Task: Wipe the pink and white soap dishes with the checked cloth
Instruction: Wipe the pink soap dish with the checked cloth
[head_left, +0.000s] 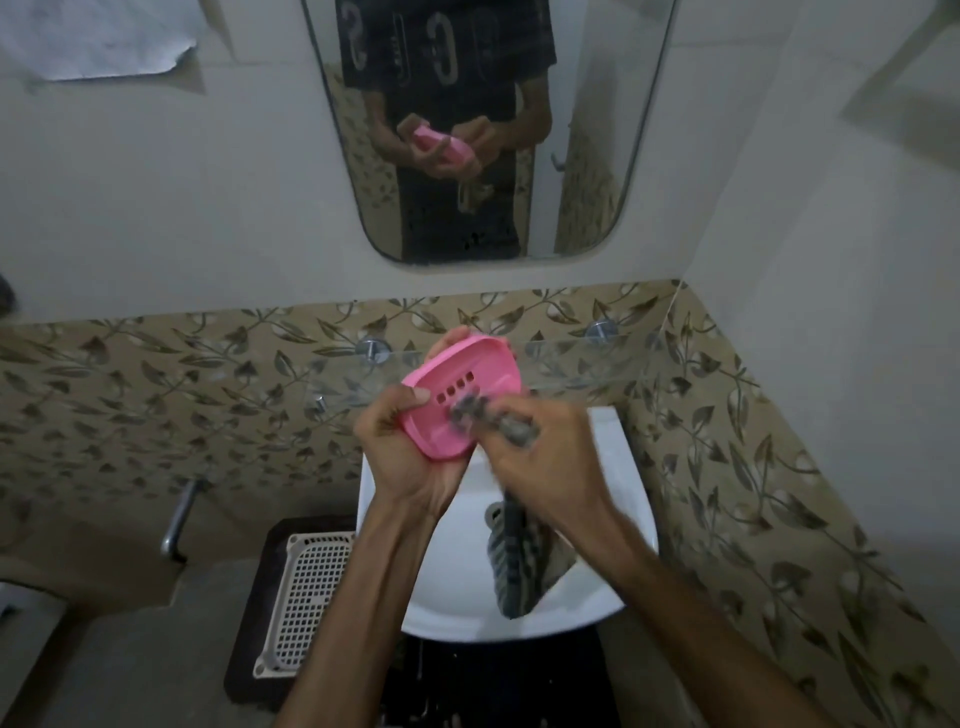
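Note:
My left hand (402, 447) grips the pink soap dish (462, 387) by its near end and holds it tilted above the white washbasin (457, 597). The dish is oval with a row of small square drain holes. My right hand (545, 452) grips the checked cloth (517, 566) and presses a bunched part of it into the dish's inside, next to the holes. The cloth's grey-and-white tail hangs down into the basin. The right hand is blurred. No white soap dish shows in this view.
A glass shelf (582, 353) on chrome pegs runs along the leaf-patterned tiles behind the dish. A mirror (488, 130) above reflects a person's torso and hands. Left of the basin lie a white perforated tray (311, 597) on a dark mat and a chrome tap (179, 519).

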